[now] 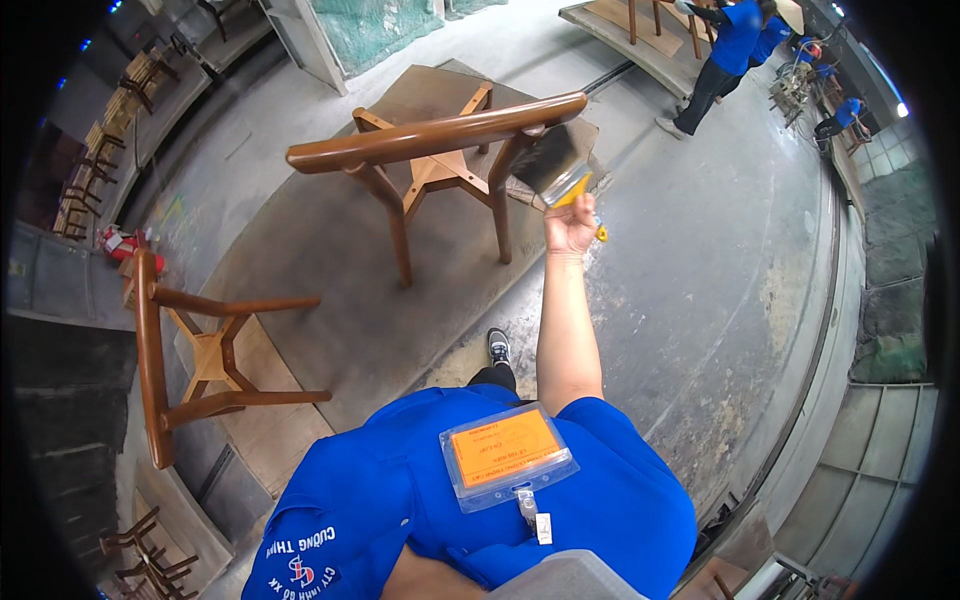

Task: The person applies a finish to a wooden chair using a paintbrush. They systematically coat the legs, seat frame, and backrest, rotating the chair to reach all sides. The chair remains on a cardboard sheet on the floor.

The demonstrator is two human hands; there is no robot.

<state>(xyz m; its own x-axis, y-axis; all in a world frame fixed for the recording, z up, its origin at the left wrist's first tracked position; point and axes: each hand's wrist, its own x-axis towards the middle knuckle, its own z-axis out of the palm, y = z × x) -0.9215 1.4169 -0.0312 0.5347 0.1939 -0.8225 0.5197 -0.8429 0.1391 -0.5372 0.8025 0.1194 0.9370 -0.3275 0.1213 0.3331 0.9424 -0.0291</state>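
Brushing, apparently, wooden chair frame [438,170], standing on dark board [340,285]. Your right hand [571,225] grips brush [548,163] beside top rail [430,138]; your left hand unseen, state unknown. Stroke lightly along rail.

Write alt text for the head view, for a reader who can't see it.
A person's right hand holds a wide, dark tool with a yellow grip, perhaps a brush, at the right end of a brown wooden chair frame. A second chair frame is at left; co-workers in blue appear upper right.
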